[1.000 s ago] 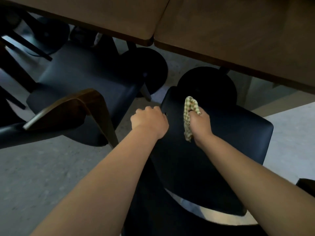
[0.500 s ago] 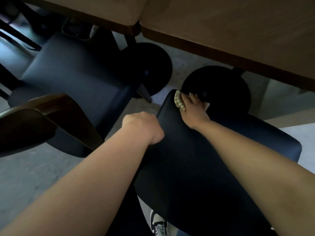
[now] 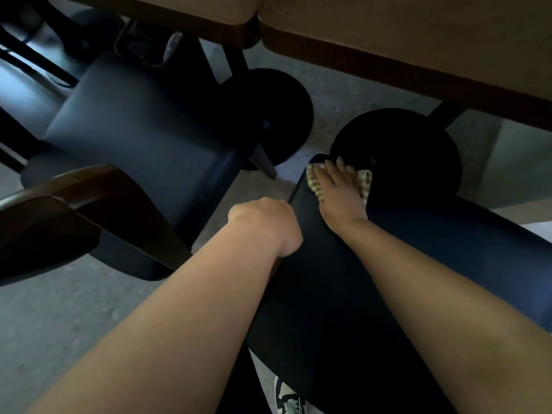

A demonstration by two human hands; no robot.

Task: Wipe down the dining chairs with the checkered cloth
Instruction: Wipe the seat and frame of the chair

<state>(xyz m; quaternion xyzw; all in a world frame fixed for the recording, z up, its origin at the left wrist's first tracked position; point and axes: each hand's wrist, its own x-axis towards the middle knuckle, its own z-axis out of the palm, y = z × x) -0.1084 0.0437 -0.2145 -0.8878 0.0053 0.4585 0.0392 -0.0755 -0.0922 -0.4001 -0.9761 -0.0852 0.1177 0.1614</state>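
A dark padded dining chair seat [image 3: 403, 258] lies in front of me, tipped toward the table. My right hand [image 3: 337, 195] lies flat with straight fingers on the checkered cloth [image 3: 363, 183], pressing it onto the seat's far left corner. The cloth shows on both sides of the hand. My left hand [image 3: 265, 222] grips the seat's left edge, fingers curled under it and hidden.
A second dark chair [image 3: 134, 138] with a curved wooden back [image 3: 59, 210] stands at the left. Two wooden tabletops [image 3: 418, 40] overhang the far side, each on a round black base [image 3: 418, 144]. My shoe [image 3: 289, 398] shows below on the grey floor.
My right hand went from gripping the bunched cloth mid-seat to pressing it flat at the far corner. The view has moved closer over the seat. My left hand kept its grip.
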